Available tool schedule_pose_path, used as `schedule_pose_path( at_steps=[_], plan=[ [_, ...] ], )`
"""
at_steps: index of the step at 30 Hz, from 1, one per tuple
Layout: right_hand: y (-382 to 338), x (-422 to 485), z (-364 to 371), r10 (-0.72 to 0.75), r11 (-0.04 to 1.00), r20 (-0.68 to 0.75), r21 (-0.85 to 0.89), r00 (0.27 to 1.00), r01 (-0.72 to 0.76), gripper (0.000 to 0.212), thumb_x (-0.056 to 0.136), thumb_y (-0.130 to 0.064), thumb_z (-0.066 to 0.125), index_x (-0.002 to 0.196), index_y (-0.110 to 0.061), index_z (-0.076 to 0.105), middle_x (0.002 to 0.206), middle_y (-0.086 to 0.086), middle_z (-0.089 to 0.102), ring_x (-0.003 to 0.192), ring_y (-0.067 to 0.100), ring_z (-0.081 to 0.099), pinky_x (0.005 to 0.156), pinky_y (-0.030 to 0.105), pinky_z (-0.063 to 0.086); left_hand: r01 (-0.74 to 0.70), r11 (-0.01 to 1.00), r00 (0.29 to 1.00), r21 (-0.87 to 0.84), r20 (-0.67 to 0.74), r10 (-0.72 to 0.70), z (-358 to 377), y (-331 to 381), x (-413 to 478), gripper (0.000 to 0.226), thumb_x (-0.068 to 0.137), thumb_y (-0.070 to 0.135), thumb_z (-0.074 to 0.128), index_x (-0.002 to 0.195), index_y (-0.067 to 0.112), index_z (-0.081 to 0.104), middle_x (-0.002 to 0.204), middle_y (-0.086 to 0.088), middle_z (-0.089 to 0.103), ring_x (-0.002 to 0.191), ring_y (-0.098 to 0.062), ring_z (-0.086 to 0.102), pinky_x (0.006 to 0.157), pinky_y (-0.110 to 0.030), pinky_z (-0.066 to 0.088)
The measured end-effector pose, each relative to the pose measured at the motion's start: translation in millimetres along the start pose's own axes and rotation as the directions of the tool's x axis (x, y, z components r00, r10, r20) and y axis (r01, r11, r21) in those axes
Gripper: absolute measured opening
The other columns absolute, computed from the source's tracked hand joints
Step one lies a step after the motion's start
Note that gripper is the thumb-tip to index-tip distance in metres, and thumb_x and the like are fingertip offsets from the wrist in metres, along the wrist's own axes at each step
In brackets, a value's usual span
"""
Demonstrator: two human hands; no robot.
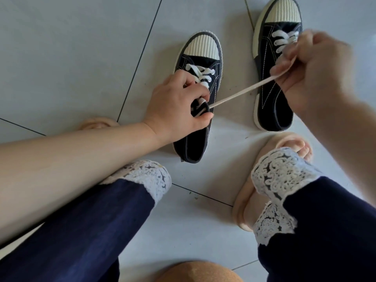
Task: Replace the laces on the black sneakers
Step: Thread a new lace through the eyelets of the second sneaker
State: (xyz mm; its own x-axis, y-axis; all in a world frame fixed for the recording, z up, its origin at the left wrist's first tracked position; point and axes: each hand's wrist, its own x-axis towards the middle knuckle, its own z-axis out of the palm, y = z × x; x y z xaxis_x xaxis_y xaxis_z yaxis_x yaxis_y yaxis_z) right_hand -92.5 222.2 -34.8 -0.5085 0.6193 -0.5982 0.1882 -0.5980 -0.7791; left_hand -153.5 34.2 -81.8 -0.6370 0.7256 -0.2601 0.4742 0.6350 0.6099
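Tautly, lace (242,92) between sneaker (195,143), right hand (311,66)

The left hand (177,104) gripped the nearer sneaker (195,145) at its upper eyelets on the tiled floor (81,47). The right hand (311,70), held over the farther sneaker (272,110), pinched a white lace (242,91) drawn taut from the nearer sneaker. White lacing crossed both shoes toward their ribbed toe caps.

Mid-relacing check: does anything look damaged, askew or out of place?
Nothing stands out. The nearer black canvas sneaker and farther black canvas sneaker stand upright on the grey tiled floor; the flat white lace runs taut between the left hand and the right hand.
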Motion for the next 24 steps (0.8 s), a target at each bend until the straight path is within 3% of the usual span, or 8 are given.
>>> schedule_pose_path(
  at_steps=[5,8,11,14,16,20,21,24],
  plan=[
    [-6,-7,3,-0.099,0.947,0.109,-0.293,0.989,0.127,0.028,0.094,-0.001,0.031,0.073,-0.016,0.039,0.055,-0.006,0.041,0.045,0.008,0.027,0.039,0.019,0.020,-0.028,1.000,1.000,0.004,0.009,0.028,-2,-4,-2,0.034,0.069,0.036,0.071,0.097,0.018,0.066,0.101,-0.007,0.052,0.098,-0.024,0.052,0.089,-0.041,0.041],
    [-34,6,-2,-0.168,0.920,0.033,-0.353,0.985,0.169,0.032,0.086,0.003,0.028,0.063,-0.019,0.030,0.044,-0.013,0.034,0.041,0.004,0.026,0.039,0.014,0.019,-0.035,0.999,0.999,0.042,0.011,0.034,-1,-4,0,0.033,0.069,0.037,0.071,0.095,0.018,0.066,0.102,-0.006,0.052,0.101,-0.025,0.052,0.088,-0.035,0.034],
    [-47,12,-10,-0.210,0.901,-0.063,-0.400,0.976,0.168,0.028,0.085,0.000,0.026,0.065,-0.019,0.030,0.044,-0.013,0.034,0.041,0.004,0.026,0.041,0.015,0.020,-0.041,0.998,0.999,0.041,0.002,0.041,0,-2,1,0.033,0.069,0.037,0.071,0.094,0.016,0.066,0.100,-0.007,0.052,0.098,-0.026,0.053,0.086,-0.037,0.038],
    [-28,-1,-1,-0.228,0.822,0.065,-0.522,0.971,0.228,0.025,0.083,0.000,0.033,0.069,-0.020,0.040,0.048,-0.012,0.040,0.039,0.003,0.031,0.038,0.016,0.022,-0.052,0.999,0.998,0.016,0.019,0.052,0,-7,-2,0.034,0.069,0.033,0.072,0.098,0.015,0.066,0.100,-0.008,0.053,0.096,-0.025,0.054,0.086,-0.041,0.043],
    [-6,-11,4,-0.139,0.677,0.217,-0.691,0.966,0.253,0.028,0.087,-0.002,0.042,0.072,-0.025,0.050,0.054,-0.009,0.048,0.040,0.002,0.039,0.038,0.015,0.028,-0.057,0.998,0.998,-0.030,0.034,0.058,-2,-13,-3,0.040,0.068,0.030,0.075,0.104,0.014,0.065,0.103,-0.010,0.053,0.097,-0.024,0.054,0.088,-0.037,0.043],
    [40,-22,6,0.150,0.172,0.439,-0.894,0.886,0.413,0.012,0.090,-0.031,0.053,0.098,-0.027,0.060,0.081,-0.012,0.057,0.068,0.006,0.053,0.057,0.017,0.037,-0.064,0.996,0.995,-0.066,0.071,0.069,-5,-17,-6,0.060,0.063,0.029,0.081,0.117,0.012,0.060,0.110,-0.013,0.051,0.101,-0.026,0.054,0.091,-0.034,0.039],
    [48,-25,7,0.180,0.109,0.456,-0.890,0.872,0.443,0.018,0.088,-0.036,0.054,0.101,-0.025,0.060,0.085,-0.012,0.056,0.074,0.010,0.052,0.061,0.022,0.034,-0.071,0.996,0.994,-0.060,0.075,0.076,-5,-17,-7,0.061,0.063,0.027,0.081,0.118,0.012,0.060,0.110,-0.014,0.051,0.102,-0.027,0.054,0.092,-0.036,0.040],
    [57,-26,13,0.140,0.090,0.480,-0.877,0.866,0.472,0.014,0.087,-0.032,0.057,0.092,-0.019,0.060,0.070,-0.011,0.050,0.073,0.013,0.046,0.059,0.024,0.023,-0.075,0.996,0.994,-0.047,0.081,0.079,-6,-16,-4,0.057,0.065,0.024,0.079,0.117,0.012,0.060,0.109,-0.015,0.052,0.101,-0.029,0.055,0.091,-0.044,0.044]
  ],
)
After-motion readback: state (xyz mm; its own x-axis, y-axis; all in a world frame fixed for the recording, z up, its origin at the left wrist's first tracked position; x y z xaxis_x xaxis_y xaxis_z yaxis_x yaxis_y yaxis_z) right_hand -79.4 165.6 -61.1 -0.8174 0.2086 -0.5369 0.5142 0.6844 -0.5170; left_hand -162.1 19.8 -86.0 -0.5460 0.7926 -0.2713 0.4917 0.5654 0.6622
